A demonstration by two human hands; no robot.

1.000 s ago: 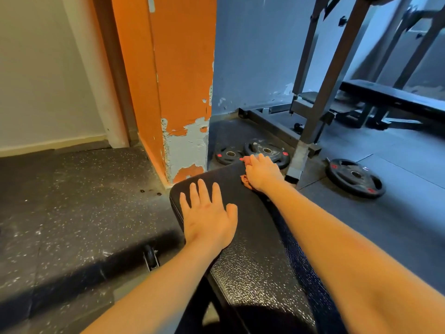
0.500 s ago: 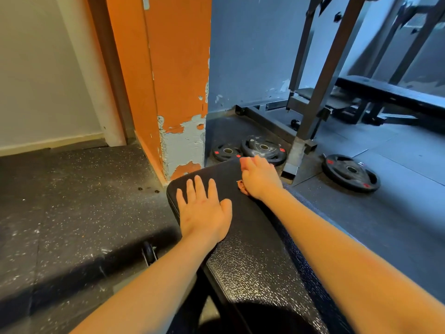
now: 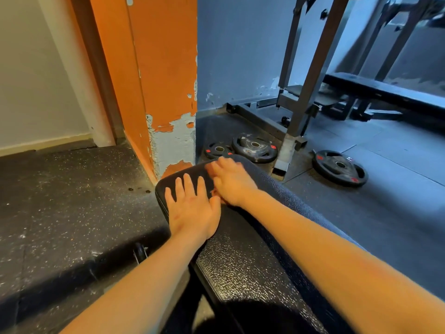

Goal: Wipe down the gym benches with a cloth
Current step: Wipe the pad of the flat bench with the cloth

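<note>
Since a second ago the right hand (image 3: 231,182) has slid leftward, pressing the cloth (image 3: 217,193) under a flat palm, beside the flat left hand (image 3: 192,208) at the bench's (image 3: 240,261) far end; the bench's length runs back toward the person.

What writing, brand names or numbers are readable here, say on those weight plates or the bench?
No text here can be read.
Weight plates on the floor: small red marks, too small and blurred to read.
Bench: no lettering shows on its padding.
</note>
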